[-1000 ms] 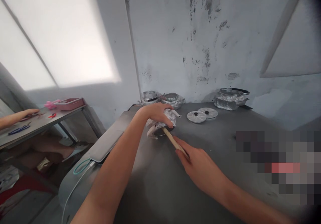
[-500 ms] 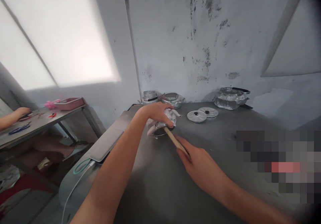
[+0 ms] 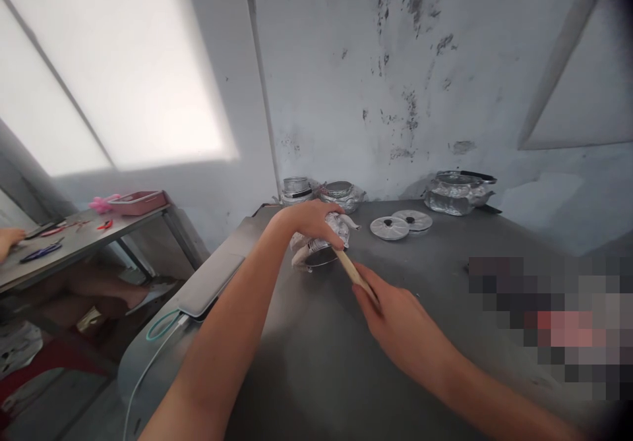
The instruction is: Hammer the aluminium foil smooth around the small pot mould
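My left hand (image 3: 314,220) is closed over a small silver teapot (image 3: 307,248) that looks wrapped in crinkled foil. The teapot lies tipped, its dark round opening towards me and its spout pointing right; my hand hides much of its body. In my right hand (image 3: 398,309) is a pale wooden stick (image 3: 352,271), gripped near its lower end. The stick's far end meets the right side of the opening, by my left fingertips; its tip is hidden there. Two round pleated lids (image 3: 390,229) with black knobs lie overlapping to the right.
Foil-covered pots (image 3: 341,195) stand by the wall; another, with a black handle (image 3: 455,194), is at back right. A flat grey device (image 3: 212,286) with a cable lies left. A co-worker's hand (image 3: 10,238), pliers (image 3: 42,251) and a pink basket (image 3: 141,204) are on the side table.
My right hand and the stick have shifted slightly right, the stick's far end moving to the opening's right side. The co-worker's hand has moved left. My left hand stays on the teapot.
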Tool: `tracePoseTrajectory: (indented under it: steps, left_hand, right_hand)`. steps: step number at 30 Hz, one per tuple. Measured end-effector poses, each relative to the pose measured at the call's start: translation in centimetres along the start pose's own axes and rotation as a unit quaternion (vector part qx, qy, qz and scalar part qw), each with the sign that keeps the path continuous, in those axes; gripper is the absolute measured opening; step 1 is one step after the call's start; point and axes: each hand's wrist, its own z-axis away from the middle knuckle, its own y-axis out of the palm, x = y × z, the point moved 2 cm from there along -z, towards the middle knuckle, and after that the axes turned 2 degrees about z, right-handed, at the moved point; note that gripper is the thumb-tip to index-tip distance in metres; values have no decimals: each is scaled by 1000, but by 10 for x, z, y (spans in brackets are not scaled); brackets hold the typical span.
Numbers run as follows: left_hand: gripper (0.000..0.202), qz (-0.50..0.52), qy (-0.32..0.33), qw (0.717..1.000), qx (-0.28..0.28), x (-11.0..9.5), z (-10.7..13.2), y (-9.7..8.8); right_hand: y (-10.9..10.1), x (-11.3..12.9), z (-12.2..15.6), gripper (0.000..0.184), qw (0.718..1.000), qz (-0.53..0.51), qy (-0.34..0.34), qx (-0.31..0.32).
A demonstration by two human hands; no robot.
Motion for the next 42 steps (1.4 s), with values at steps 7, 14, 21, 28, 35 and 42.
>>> tracePoseTrajectory:
  steps: [7,14,21,28,35,42]
  left_hand:
    - [99,-7,4,1000,-2,0,0,0]
    - [99,-7,-2,1000,0,-2,1,-1]
    - [99,-13,-2,1000,-4,-3,0,0]
    - [99,-10,-8,1000,-13,-4,11,-5]
    - [95,35,86,996,15,-32,15,-3]
    - [98,23,81,996,31,-34,10,2]
  right_hand:
    - [6,-3,0,31,998,-20,-24,45]
    - [4,-2,0,30,999,-27,-4,24]
    - [8,-7,-2,22,992,-97,27,72]
    - [5,-12,-7,12,953,-210,72,206]
    - [1,-5,6,15,896,-307,118,297]
    - [-4,-11,5,22,899,-274,189,286]
